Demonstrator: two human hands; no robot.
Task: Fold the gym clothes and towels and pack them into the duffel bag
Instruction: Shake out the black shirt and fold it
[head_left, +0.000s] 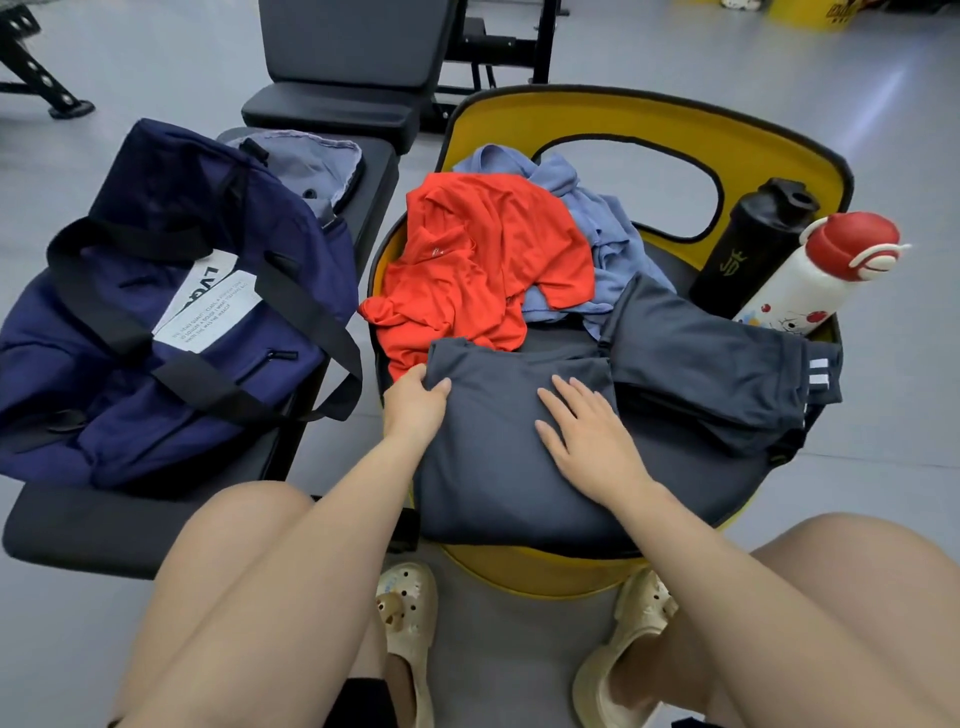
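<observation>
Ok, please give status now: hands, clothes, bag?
Left hand grips dark grey garment edge; right hand flat on it. Navy duffel bag left, nothing blocking.

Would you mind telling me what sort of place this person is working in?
Most likely a gym: a black padded weight bench stands ahead on a smooth grey floor, a black equipment frame sits at the far left, and a black shaker bottle stands beside the clothes.

Navy duffel bag (156, 291) with black straps and a white label. Orange-red shirt (483, 260), pale blue garment (597, 223), dark grey folded garment (493, 447). Grey shorts (711, 364) bear 3 white stripes. Black bottle (748, 249); white bottle (810, 280), red cap.
</observation>
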